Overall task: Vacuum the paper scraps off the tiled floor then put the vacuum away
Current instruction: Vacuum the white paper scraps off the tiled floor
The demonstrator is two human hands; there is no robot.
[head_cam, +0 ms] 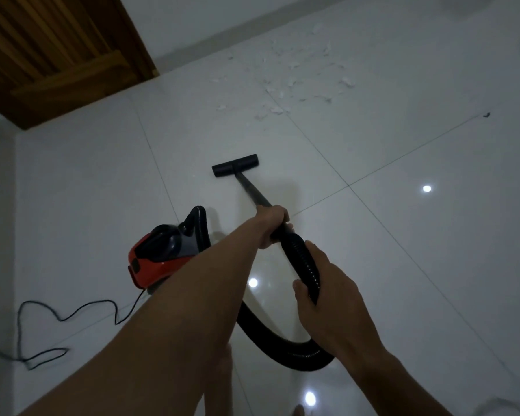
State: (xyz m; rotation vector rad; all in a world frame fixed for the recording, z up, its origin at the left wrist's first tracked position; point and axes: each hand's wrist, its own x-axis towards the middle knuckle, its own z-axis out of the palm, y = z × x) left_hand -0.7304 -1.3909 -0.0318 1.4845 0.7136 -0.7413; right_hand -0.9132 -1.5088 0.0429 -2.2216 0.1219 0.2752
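**Vacuum out on the tiles, scraps still sitting up ahead**

Vacuum (pixel 159 256) body is red and black, parked on the tiled floor (pixel 403 220) at the lower left, just behind the person's left forearm. Its black power cord (pixel 57 316) snakes off in loops toward the left edge. The ribbed black hose (pixel 282 343) curves low near the floor from behind the arm, then swings up into the grip area.

Left hand (pixel 272 225) is wrapped closed around the wand (pixel 252 190), right where the rigid tube meets the ribbed part. Right hand (pixel 321 292) is lower down, fingers curled around the hose with the thumb pressed on the near side. So both are gripping, nothing loose.

The wand slants forward and down to the flat black floor head (pixel 234 165), which rests on the tile roughly mid-frame, next to a grout line.

Paper scraps (pixel 297 85) are scattered white bits further out, toward the far wall, well apart from the floor head. One small dark speck (pixel 487 115) lies off to the right on a grout line. Wooden door (pixel 51 52) in the upper left corner. Ceiling light reflections show as bright dots on the glossy tiles.
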